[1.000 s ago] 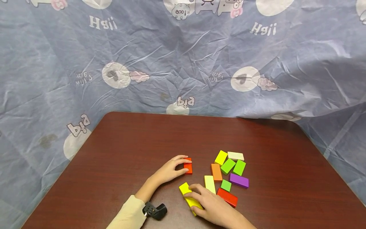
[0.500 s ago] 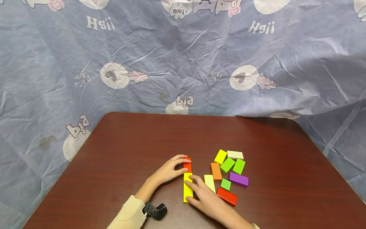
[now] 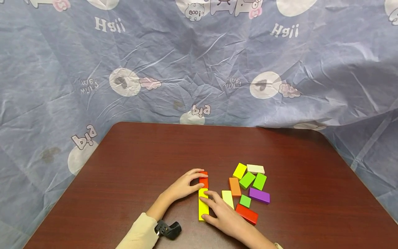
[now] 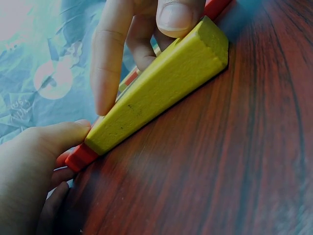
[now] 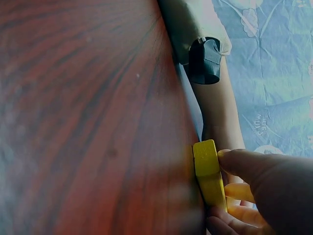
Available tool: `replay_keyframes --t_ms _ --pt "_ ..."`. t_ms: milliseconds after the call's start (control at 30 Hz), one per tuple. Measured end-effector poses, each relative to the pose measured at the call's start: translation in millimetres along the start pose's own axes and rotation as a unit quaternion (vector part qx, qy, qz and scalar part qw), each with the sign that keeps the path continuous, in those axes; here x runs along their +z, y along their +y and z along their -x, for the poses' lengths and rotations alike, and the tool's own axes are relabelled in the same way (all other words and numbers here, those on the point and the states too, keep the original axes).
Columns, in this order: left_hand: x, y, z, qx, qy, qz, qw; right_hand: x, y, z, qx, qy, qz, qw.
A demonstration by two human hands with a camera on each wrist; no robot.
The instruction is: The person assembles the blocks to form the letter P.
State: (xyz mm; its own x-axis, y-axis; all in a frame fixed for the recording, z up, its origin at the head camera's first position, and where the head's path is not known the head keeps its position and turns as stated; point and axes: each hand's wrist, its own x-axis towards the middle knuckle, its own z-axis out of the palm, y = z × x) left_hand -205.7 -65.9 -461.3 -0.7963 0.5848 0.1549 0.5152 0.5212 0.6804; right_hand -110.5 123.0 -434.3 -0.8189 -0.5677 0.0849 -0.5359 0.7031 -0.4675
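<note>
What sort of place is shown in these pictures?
Probably a makeshift recording spot: a reddish-brown table, a printed sheet hanging behind it, and a black wrist-worn device, perhaps a camera.

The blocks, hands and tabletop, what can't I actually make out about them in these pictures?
Red block at the left hand: partly covered by that hand's fingers, head view.
Long yellow block: right edge partly hidden by the right hand, head view.
Pale yellow block: near end hidden by the right hand, head view.
Right hand: cut off by the top edge, left wrist view.
Tabletop: blurred towards the lower edge, right wrist view.
</note>
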Motion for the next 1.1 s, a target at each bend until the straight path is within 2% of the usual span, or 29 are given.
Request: replay_keyframes --t_ms 167,267,400,600,833,1100 --pt "0.0 -0.2 0.2 0.002 0.001 -0.006 1.0 -5.3 -1.1 0.9 0.003 -0.006 -0.007 1.0" --pt "-0.1 -0.1 0.2 0.002 0.001 -0.004 1.0 -14.8 0.8 2.2 0.0 0.006 0.004 1.0" --pt "0.0 0.0 -0.3 -0.003 -0.005 0.002 1.0 -28.9 10.1 6.3 -0.001 0.048 0.058 0.997" --pt "0.0 -0.3 -0.6 -0.007 -0.008 -0.006 0.9999 -41.6 27.1 17.1 0.018 0.101 0.139 0.985" --pt "0.1 -0.3 -0.5 -0.006 -0.009 -0.009 0.9999 -38.3 38.1 28.7 -0.001 0.137 0.177 0.975" --pt "0.9 -0.2 -0.3 -0.002 -0.006 -0.011 0.9999 -32.4 35.5 25.6 -0.04 0.151 0.194 0.969"
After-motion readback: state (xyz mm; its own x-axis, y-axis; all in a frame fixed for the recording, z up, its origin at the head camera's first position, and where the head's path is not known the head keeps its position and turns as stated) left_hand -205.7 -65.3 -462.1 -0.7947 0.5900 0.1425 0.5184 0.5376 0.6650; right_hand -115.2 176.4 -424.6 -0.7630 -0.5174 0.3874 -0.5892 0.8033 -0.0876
